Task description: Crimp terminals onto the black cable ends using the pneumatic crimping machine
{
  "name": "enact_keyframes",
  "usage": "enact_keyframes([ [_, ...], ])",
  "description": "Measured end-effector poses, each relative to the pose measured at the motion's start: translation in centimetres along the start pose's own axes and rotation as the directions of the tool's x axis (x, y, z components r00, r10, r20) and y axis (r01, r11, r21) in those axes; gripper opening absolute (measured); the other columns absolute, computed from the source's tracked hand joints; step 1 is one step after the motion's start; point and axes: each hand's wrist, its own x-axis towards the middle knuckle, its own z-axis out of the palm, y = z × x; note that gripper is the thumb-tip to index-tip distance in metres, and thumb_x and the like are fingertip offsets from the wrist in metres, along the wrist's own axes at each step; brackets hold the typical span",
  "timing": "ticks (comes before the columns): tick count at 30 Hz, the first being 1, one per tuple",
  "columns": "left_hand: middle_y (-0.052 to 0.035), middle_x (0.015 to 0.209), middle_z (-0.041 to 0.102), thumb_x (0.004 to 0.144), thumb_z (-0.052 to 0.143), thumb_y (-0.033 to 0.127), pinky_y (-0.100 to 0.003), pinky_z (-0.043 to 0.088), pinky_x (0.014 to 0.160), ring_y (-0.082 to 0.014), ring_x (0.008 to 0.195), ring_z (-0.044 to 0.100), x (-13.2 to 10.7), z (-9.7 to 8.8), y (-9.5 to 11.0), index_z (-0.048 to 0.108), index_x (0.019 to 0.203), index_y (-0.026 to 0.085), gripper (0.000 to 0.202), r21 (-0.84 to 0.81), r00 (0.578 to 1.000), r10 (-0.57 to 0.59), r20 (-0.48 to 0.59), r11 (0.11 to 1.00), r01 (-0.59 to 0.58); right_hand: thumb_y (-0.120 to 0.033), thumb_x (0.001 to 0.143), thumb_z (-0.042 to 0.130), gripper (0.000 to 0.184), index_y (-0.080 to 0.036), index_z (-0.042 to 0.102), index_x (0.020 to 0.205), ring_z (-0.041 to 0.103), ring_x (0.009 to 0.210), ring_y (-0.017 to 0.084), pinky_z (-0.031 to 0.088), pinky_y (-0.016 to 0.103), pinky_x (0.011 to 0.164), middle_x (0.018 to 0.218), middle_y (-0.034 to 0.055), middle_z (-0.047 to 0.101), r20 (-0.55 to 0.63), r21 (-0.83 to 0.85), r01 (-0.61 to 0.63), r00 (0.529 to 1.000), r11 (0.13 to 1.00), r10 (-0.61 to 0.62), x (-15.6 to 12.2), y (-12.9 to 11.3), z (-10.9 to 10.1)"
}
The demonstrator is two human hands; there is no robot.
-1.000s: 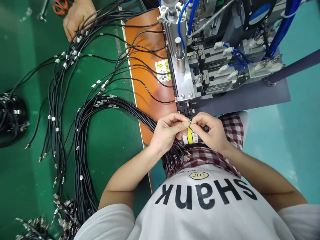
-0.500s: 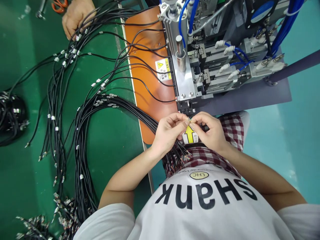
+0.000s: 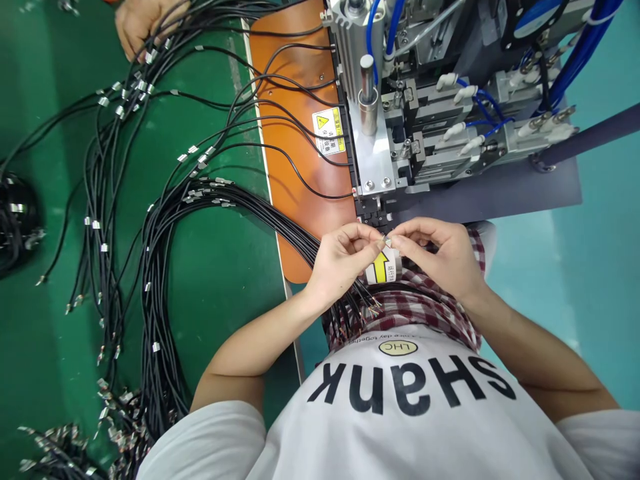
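Note:
My left hand is closed in a pinch on the thin wire ends of a cable, just in front of the machine. Fingertips of my right hand pinch the same wire ends from the other side. The fingers hide most of this small end. Under my left hand runs a thick bundle of black cables, its stripped coloured ends hanging over my lap. A yellow arrow label shows just below the fingertips.
The machine has metal cylinders and blue air hoses. Several single cables cross its orange plate into its edge. More cables with metal clips lie on the green table. Another person's hand rests at the upper left.
My right hand has shifted slightly right, and its fingers have straightened somewhat at the wire ends. My left hand keeps its pinch. The whole view has shifted a little.

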Motion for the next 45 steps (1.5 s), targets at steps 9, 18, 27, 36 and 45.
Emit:
enact_keyframes([
  [9, 0.0001, 0.073, 0.063, 0.079, 0.082, 0.034, -0.018, 0.043, 0.05, -0.0061, 0.055, 0.052, 0.0, 0.2, -0.4, 0.069, 0.088, 0.016, 0.024, 0.018, 0.996, 0.088, 0.024, 0.996, -0.089, -0.027, 0.088, 0.069, 0.009, -0.02, 0.071, 0.083, 0.062, 0.068, 0.015, 0.046, 0.028, 0.063, 0.077, 0.0006, 0.07, 0.026, -0.04, 0.014, 1.0, 0.999, -0.013, 0.5, 1.1, 0.1],
  [18, -0.0051, 0.092, 0.061, 0.095, 0.062, 0.026, -0.025, 0.051, 0.069, -0.0133, 0.078, 0.058, -0.3, -0.5, -0.1, 0.067, 0.102, 0.018, 0.011, 0.507, 0.938, 0.278, 0.208, 0.79, -0.346, -0.028, 0.091, 0.067, 0.012, -0.019, 0.066, 0.084, 0.059, 0.069, 0.013, 0.046, 0.027, 0.064, 0.077, 0.0001, 0.066, 0.061, 0.034, -0.086, 0.995, 0.996, 0.084, -0.6, 2.7, -0.3],
  [27, -0.007, 0.104, 0.064, 0.102, 0.047, 0.023, -0.03, 0.055, 0.084, -0.0179, 0.099, 0.063, 3.1, -2.2, -1.0, 0.068, 0.111, 0.021, 0.022, 0.855, 0.808, 0.525, 0.266, 0.259, -0.45, -0.032, 0.082, 0.075, 0.016, -0.018, 0.069, 0.078, 0.059, 0.063, 0.013, 0.049, 0.028, 0.061, 0.071, 0.0008, 0.067, -0.047, 0.19, -0.155, 0.985, 0.969, 0.167, 4.7, 5.7, 0.0],
  [36, -0.008, 0.107, 0.065, 0.102, 0.046, 0.021, -0.029, 0.057, 0.082, -0.017, 0.095, 0.064, 4.3, -2.9, -1.9, 0.068, 0.116, 0.021, 0.026, 0.862, 0.773, 0.549, 0.317, 0.173, -0.477, -0.037, 0.081, 0.078, 0.02, -0.019, 0.07, 0.077, 0.061, 0.063, 0.014, 0.051, 0.028, 0.061, 0.071, 0.0008, 0.068, -0.051, 0.209, -0.178, 0.98, 0.962, 0.192, 5.2, 6.3, -0.1],
  [45, -0.0075, 0.106, 0.063, 0.101, 0.047, 0.019, -0.03, 0.055, 0.086, -0.0172, 0.097, 0.062, 4.4, -2.8, -2.1, 0.067, 0.118, 0.021, 0.026, 0.861, 0.791, 0.53, 0.306, 0.199, -0.467, -0.034, 0.082, 0.077, 0.019, -0.019, 0.069, 0.075, 0.06, 0.064, 0.014, 0.05, 0.028, 0.061, 0.071, 0.0011, 0.068, -0.043, 0.209, -0.199, 0.976, 0.958, 0.212, 5.3, 5.9, -0.1],
])
